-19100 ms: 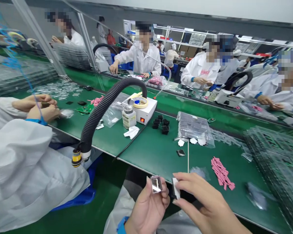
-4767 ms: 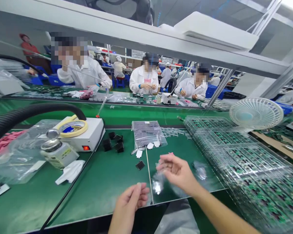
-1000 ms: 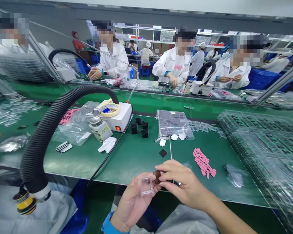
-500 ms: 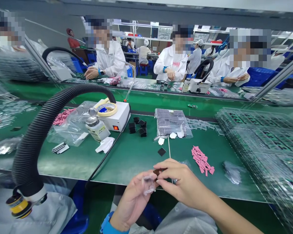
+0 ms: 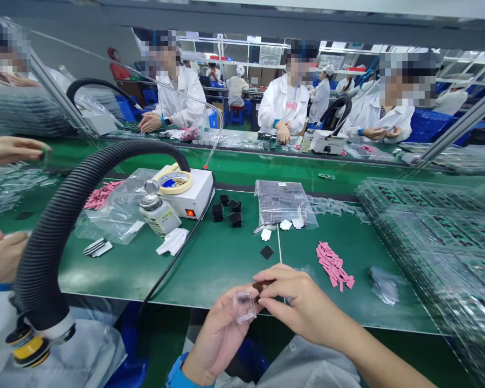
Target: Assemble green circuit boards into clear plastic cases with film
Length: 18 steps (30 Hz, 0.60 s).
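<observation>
Low in the middle of the view, over the bench's front edge, my left hand [image 5: 226, 326] is closed on a small clear plastic frame [image 5: 244, 307]. My right hand [image 5: 295, 295] pinches a thin dark piece [image 5: 259, 286] right beside the frame; the fingers cover part of it. Both pieces touch or nearly touch, and I cannot tell which. Just beyond my hands a black square [image 5: 267, 252] lies flat on the green bench. Pink strips [image 5: 334, 265] are heaped to the right of my right hand.
A bag of grey pieces [image 5: 281, 202] lies behind. Stacked clear trays [image 5: 432, 242] fill the right side. At left stand a white box [image 5: 192, 194], a pump bottle [image 5: 160, 215] and a black hose [image 5: 60, 215]. A co-worker's hand [image 5: 4, 253] is at far left; people sit opposite.
My hands and the pieces in them have hardly moved. At far left, a co-worker's hands have come further into view, one raised with a small piece.
</observation>
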Each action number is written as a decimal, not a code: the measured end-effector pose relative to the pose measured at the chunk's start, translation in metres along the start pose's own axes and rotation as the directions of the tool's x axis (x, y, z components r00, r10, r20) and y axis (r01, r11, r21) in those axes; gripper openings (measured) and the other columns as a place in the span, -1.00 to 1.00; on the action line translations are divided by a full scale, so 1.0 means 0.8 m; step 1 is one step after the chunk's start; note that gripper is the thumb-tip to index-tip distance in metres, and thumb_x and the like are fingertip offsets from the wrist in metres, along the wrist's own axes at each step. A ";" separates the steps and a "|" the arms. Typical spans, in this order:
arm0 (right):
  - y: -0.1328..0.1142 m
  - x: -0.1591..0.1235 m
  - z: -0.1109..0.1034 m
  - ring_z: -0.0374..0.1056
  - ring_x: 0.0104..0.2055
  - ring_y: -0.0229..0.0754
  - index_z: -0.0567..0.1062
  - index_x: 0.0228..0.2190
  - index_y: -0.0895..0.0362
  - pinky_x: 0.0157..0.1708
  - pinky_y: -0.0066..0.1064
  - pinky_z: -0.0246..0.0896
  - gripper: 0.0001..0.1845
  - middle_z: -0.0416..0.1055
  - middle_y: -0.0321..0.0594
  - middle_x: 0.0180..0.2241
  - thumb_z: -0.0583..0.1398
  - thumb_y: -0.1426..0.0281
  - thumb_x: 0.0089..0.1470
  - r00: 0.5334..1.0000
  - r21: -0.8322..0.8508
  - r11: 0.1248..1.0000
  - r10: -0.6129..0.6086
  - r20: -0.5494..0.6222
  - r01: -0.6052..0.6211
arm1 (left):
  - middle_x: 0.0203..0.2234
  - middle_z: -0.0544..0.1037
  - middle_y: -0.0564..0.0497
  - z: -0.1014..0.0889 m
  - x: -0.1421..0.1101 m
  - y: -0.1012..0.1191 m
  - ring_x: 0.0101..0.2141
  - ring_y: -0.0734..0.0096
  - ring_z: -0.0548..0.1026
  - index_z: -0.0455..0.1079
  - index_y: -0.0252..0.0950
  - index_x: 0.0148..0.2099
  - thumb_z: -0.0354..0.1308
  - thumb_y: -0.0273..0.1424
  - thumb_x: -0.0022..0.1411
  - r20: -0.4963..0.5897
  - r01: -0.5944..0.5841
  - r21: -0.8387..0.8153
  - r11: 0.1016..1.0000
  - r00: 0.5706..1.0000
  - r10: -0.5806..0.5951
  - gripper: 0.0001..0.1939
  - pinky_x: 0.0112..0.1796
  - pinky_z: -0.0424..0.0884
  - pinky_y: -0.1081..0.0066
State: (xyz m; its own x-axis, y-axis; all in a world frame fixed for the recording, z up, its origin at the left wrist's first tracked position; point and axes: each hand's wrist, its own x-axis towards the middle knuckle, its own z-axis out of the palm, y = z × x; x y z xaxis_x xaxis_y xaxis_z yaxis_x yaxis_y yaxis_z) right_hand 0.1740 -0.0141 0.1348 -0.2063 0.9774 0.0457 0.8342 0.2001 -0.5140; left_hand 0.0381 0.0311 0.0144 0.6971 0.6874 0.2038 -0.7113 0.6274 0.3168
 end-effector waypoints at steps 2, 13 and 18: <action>-0.001 0.000 0.000 0.27 -0.12 -0.38 0.53 -0.44 0.01 -0.12 -0.48 0.20 -0.75 0.43 -0.45 -0.13 0.09 0.46 0.14 1.000 0.003 1.000 0.009 -0.005 -0.009 | -0.24 0.56 -0.06 0.000 0.000 0.000 -0.12 0.29 0.41 0.49 -0.42 -0.17 0.19 -0.36 0.14 -0.004 0.003 -0.004 1.000 1.000 -0.003 -0.75 -0.02 0.33 0.35; 0.003 -0.002 0.003 0.28 -0.12 -0.38 0.55 -0.43 0.00 -0.12 -0.48 0.20 -0.78 0.43 -0.45 -0.12 0.12 0.49 0.10 1.000 0.007 1.000 0.003 -0.007 -0.003 | -0.21 0.57 -0.08 -0.004 -0.001 -0.003 -0.08 0.24 0.41 0.50 -0.40 -0.15 0.15 -0.35 0.17 -0.016 0.004 -0.006 1.000 1.000 -0.004 -0.74 -0.01 0.33 0.35; 0.000 -0.001 0.000 0.28 -0.12 -0.36 0.56 -0.42 0.00 -0.12 -0.47 0.21 -0.76 0.43 -0.43 -0.11 0.12 0.52 0.08 1.000 0.003 1.000 0.015 0.010 -0.015 | -0.23 0.56 -0.08 -0.002 0.000 -0.002 -0.08 0.24 0.40 0.51 -0.38 -0.17 0.15 -0.34 0.17 -0.026 0.008 -0.001 1.000 1.000 -0.008 -0.75 -0.04 0.33 0.36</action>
State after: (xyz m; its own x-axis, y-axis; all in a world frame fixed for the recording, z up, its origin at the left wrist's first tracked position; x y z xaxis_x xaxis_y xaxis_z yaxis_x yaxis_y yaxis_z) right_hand 0.1744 -0.0152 0.1348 -0.1989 0.9796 0.0294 0.8357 0.1852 -0.5171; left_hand 0.0388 0.0306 0.0126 0.7004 0.6915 0.1771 -0.7057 0.6335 0.3174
